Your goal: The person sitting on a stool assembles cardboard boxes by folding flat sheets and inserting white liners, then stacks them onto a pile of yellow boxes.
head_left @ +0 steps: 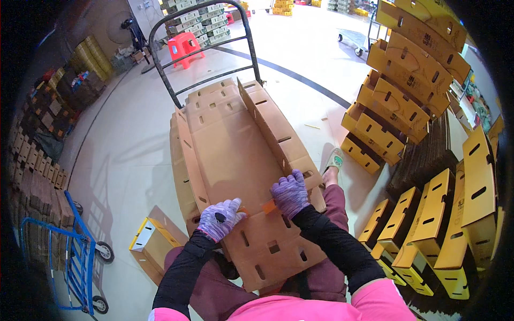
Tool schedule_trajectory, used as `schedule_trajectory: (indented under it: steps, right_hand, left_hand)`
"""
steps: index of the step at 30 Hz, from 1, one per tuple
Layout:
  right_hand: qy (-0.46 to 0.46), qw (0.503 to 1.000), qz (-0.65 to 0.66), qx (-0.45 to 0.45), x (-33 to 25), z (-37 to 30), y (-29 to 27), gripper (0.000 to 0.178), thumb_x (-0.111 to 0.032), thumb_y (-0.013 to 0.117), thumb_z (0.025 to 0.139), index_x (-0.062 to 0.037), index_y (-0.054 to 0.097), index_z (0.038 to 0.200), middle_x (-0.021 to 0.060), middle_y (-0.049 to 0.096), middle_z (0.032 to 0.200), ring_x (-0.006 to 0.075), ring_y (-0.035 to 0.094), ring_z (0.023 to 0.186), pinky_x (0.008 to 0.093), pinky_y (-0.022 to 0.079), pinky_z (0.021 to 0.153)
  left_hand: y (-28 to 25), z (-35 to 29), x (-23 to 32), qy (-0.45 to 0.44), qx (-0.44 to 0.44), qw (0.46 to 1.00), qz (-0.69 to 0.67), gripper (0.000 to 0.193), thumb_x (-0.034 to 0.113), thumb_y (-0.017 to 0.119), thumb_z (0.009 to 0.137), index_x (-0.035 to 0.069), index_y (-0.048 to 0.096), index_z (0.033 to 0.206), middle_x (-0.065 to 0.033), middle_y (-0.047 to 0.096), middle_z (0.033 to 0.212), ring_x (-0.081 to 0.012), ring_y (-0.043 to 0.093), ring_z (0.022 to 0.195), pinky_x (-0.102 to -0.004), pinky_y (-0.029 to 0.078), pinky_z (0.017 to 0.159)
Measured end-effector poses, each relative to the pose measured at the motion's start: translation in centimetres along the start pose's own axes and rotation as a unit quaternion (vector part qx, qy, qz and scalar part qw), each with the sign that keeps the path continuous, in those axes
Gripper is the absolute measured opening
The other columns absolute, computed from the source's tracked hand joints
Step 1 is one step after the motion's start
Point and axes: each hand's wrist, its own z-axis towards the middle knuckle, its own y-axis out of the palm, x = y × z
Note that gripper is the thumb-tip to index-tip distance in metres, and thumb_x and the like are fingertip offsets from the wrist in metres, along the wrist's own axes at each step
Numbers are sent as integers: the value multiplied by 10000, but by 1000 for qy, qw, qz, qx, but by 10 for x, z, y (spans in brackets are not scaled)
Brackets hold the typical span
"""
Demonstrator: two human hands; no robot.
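A flat brown cardboard carton blank (235, 155) with slot holes lies on a stack of like blanks over my lap. My left hand (220, 218), in a purple knit glove, presses on the blank near its left fold, fingers curled. My right hand (289, 192), also gloved, rests on the right side flap, which stands partly raised. A small orange strip (267, 206) shows between the two hands at my right fingertips; whether a hand grips it I cannot tell.
A black metal hand cart frame (203, 48) stands behind the stack. Folded yellow cartons (407, 85) are piled at the right. A blue trolley (80, 257) stands at the lower left, a red stool (184, 47) farther back, one loose carton (150, 241) on the floor.
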Motion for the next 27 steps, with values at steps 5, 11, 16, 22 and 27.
schedule_trajectory:
  steps: [5, 11, 16, 22, 27]
  right_hand:
    - [27, 1000, -8, -3, -4, 9, -4, 35, -164, 579, 746, -155, 607, 728, 73, 582, 761, 234, 587, 798, 423, 370, 949]
    - [52, 968, 167, 178, 12, -61, -12, 556, -261, 665, 739, -111, 533, 1257, 200, 560, 1135, 343, 505, 1153, 467, 342, 1019]
    - [238, 761, 564, -215, 26, -168, -23, 839, -317, 744, 816, -93, 273, 1474, 212, 421, 1391, 314, 413, 1298, 402, 333, 1077]
    - [76, 792, 587, -148, 73, -121, -82, 779, -196, 765, 779, -122, 367, 1445, 119, 519, 1296, 245, 498, 1192, 347, 412, 985]
    - [-155, 932, 326, 14, 45, -58, -59, 492, -378, 685, 784, -227, 587, 1242, -15, 598, 1179, 254, 481, 1225, 467, 289, 1073]
  left_hand:
    - [17, 32, 26, 59, 55, 996, -25, 394, 396, 565, 899, 103, 577, 1162, -157, 621, 1081, -354, 631, 928, -444, 513, 796]
    - [23, 52, 34, 53, -7, 998, -36, 290, 370, 502, 937, 183, 603, 1134, -120, 632, 970, -333, 644, 849, -442, 532, 701]
    - [23, 54, 27, 6, -81, 991, -104, 396, 418, 442, 970, 189, 565, 1269, -150, 614, 1129, -328, 598, 1049, -422, 489, 891]
    - [10, 46, 22, 89, -148, 968, -180, 403, 362, 504, 963, 127, 560, 1285, -180, 586, 1175, -345, 564, 1106, -396, 445, 968]
    - [15, 24, -1, 94, -352, 877, -315, 480, 364, 535, 958, 111, 496, 1364, -144, 542, 1332, -259, 529, 1205, -343, 392, 1035]
